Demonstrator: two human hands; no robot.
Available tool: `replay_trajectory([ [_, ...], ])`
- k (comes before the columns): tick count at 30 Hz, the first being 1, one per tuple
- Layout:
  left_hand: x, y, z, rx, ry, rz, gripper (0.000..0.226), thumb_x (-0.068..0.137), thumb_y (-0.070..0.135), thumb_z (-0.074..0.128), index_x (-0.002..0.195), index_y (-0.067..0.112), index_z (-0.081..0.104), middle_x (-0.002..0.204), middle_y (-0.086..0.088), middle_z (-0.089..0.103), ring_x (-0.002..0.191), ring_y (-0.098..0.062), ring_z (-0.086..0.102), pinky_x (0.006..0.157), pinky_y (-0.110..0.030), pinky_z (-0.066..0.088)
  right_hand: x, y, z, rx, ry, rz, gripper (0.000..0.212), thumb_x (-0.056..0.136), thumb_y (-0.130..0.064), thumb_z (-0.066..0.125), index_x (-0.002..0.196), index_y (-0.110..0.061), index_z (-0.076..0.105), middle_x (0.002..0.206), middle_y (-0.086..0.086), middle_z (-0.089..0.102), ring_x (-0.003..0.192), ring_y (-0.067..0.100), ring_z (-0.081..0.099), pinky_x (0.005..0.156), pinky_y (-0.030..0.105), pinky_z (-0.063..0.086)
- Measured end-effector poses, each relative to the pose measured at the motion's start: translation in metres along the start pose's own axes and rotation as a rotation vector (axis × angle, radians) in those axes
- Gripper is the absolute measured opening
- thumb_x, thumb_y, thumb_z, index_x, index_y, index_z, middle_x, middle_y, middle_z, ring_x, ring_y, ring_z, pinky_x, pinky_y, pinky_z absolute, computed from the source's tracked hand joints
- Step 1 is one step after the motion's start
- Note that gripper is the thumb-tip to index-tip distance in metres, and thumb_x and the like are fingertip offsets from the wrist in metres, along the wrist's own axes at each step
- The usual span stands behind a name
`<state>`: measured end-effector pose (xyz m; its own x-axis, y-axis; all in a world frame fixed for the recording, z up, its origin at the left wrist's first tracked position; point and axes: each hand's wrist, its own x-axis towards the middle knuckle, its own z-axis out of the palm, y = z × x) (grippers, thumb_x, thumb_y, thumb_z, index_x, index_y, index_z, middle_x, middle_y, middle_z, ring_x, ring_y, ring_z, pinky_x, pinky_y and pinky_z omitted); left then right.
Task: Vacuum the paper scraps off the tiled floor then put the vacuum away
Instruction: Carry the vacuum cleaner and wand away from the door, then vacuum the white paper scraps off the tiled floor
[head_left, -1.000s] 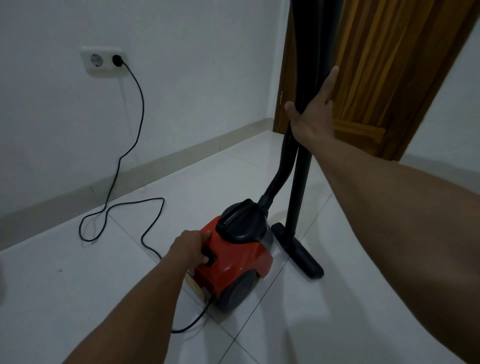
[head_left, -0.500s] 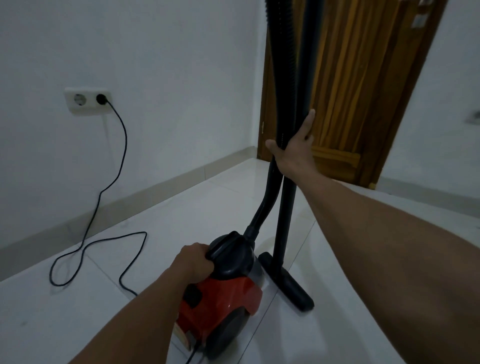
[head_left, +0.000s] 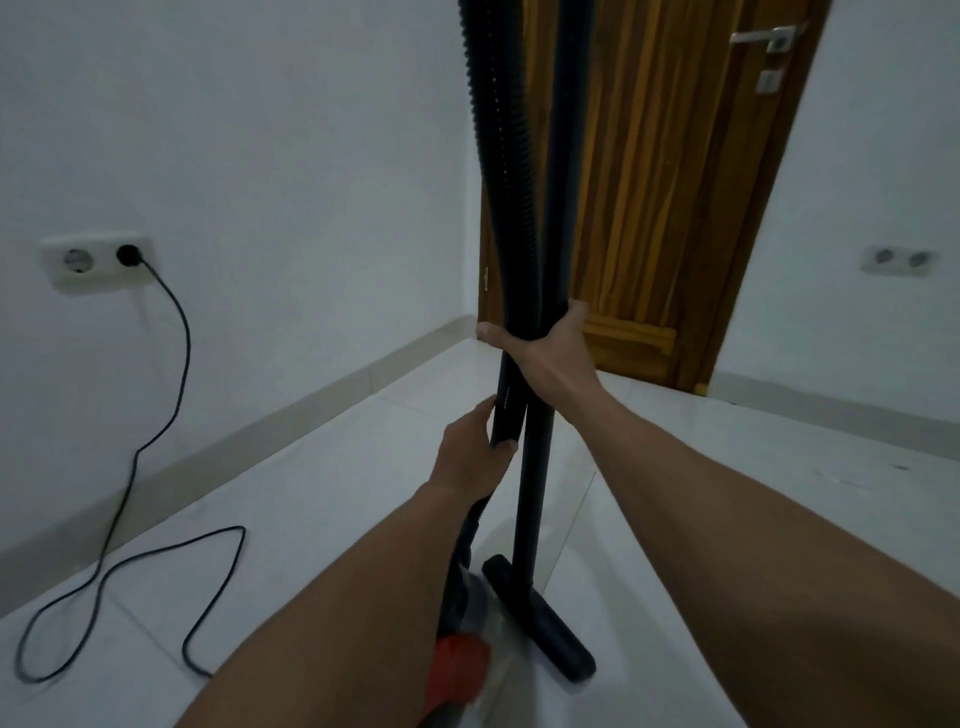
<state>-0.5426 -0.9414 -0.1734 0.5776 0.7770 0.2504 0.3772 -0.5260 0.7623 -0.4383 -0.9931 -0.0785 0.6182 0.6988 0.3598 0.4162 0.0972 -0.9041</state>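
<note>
Judging progress first: no paper scraps show anywhere on the tiled floor (head_left: 311, 519) in view, so the sweeping part looks finished (only part of the room is visible, so not certain). The putting-away stage looks barely begun. Plug (head_left: 127, 254) sits in the wall socket (head_left: 96, 262) at middle left; cord (head_left: 179, 374) trails down and loops loose over the tiles at lower left. Left to do, by my reading: unplug, gather the cord, carry the machine off.

Vacuum (head_left: 457, 670): red body at bottom centre, mostly hidden behind the left forearm. Wand (head_left: 532, 493) stands near upright at frame centre, floor head (head_left: 543, 623) flat on the tiles just right of the body. Ribbed hose (head_left: 501, 156) runs up beside the wand and out of the top edge.

Right hand (head_left: 548, 353): centre frame, wrapped round wand and hose together, thumb on the left side, fingers round the far side. Arm reaches in long from lower right.

Left hand (head_left: 472, 447): just below the right, fingers and thumb curled round the hose's smooth lower cuff. Hands close but not touching. Wooden door (head_left: 649, 182) behind, upper right.
</note>
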Motion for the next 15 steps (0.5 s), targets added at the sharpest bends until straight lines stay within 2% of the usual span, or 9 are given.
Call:
replay_trajectory([
  [2, 0.012, 0.017, -0.005, -0.082, 0.041, -0.024, 0.05, 0.094, 0.018, 0.066, 0.142, 0.021, 0.051, 0.13, -0.007, 0.065, 0.122, -0.024, 0.06, 0.102, -0.034, 0.049, 0.006, -0.01, -0.007, 0.019, -0.027, 0.011, 0.102, 0.063, -0.053, 0.089, 0.136, -0.025, 0.023, 0.124, -0.005, 0.047, 0.114, 0.017, 0.053, 0.091, 0.03, 0.044],
  [3, 0.017, 0.024, -0.009, -0.124, 0.055, -0.033, 0.042, 0.094, 0.019, 0.067, 0.135, 0.02, 0.055, 0.123, -0.004, 0.069, 0.115, -0.022, 0.063, 0.1, -0.038, 0.052, 0.009, -0.015, -0.009, 0.026, -0.037, 0.015, 0.103, 0.061, -0.056, 0.089, 0.136, -0.027, 0.024, 0.125, -0.005, 0.048, 0.115, 0.017, 0.053, 0.093, 0.031, 0.045],
  [5, 0.024, 0.042, -0.017, -0.192, 0.056, -0.05, 0.032, 0.093, 0.02, 0.067, 0.124, 0.021, 0.058, 0.107, 0.002, 0.072, 0.098, -0.016, 0.068, 0.09, -0.04, 0.058, 0.015, -0.028, -0.015, 0.038, -0.058, 0.032, 0.109, 0.055, -0.066, 0.086, 0.137, -0.03, 0.024, 0.129, -0.004, 0.048, 0.118, 0.018, 0.054, 0.097, 0.035, 0.048],
  [7, 0.028, 0.061, -0.028, -0.23, 0.041, -0.072, 0.029, 0.092, 0.022, 0.068, 0.119, 0.022, 0.058, 0.1, 0.005, 0.071, 0.089, -0.013, 0.069, 0.083, -0.039, 0.06, 0.023, -0.044, -0.021, 0.031, -0.089, 0.071, 0.114, 0.05, -0.078, 0.079, 0.138, -0.032, 0.023, 0.129, -0.004, 0.049, 0.117, 0.019, 0.057, 0.097, 0.037, 0.051],
  [11, 0.039, 0.095, -0.054, -0.247, 0.029, -0.113, 0.026, 0.094, 0.025, 0.068, 0.116, 0.024, 0.056, 0.101, 0.008, 0.069, 0.093, -0.012, 0.069, 0.081, -0.032, 0.06, 0.034, -0.079, -0.037, 0.007, -0.175, 0.146, 0.112, 0.054, -0.077, 0.075, 0.141, -0.031, 0.021, 0.126, -0.001, 0.053, 0.108, 0.014, 0.062, 0.088, 0.029, 0.053],
  [15, 0.048, 0.133, -0.085, -0.342, -0.015, -0.181, 0.03, 0.095, 0.024, 0.069, 0.115, 0.037, 0.05, 0.102, 0.012, 0.069, 0.087, 0.001, 0.066, 0.07, -0.014, 0.052, 0.043, -0.116, -0.051, 0.002, -0.216, 0.214, 0.108, 0.059, -0.073, 0.072, 0.145, -0.033, 0.019, 0.12, -0.005, 0.054, 0.106, 0.009, 0.06, 0.083, 0.021, 0.049],
])
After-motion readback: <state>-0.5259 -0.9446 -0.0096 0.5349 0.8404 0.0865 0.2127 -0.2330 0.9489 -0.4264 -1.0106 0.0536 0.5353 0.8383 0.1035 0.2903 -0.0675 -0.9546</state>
